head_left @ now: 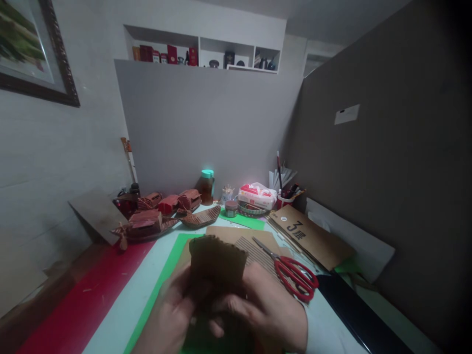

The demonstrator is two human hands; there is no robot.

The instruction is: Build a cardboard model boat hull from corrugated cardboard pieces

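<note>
A dark brown piece of cardboard (pixel 217 260) with a ragged top edge stands upright between my two hands, low in the middle of the view. My left hand (pixel 173 305) grips its left side, with the fingertips in shadow. On the other side my right hand (pixel 269 309) holds the right edge, its thumb reaching across the near face. Just beyond my right hand, red-handled scissors (pixel 295 278) lie with their blades pointing away to the left. Under them is a striped corrugated sheet (pixel 254 253) on flat brown cardboard (pixel 265 238).
Model boats (pixel 145 226) stand at the back left. Behind them are a jar with a turquoise lid (pixel 207 187), a tissue pack (pixel 257 195) and a pen cup (pixel 285 200). Cardboard sheets (pixel 313 236) lie at right, near a black flat object (pixel 354 305). A grey partition (pixel 206 118) closes the back.
</note>
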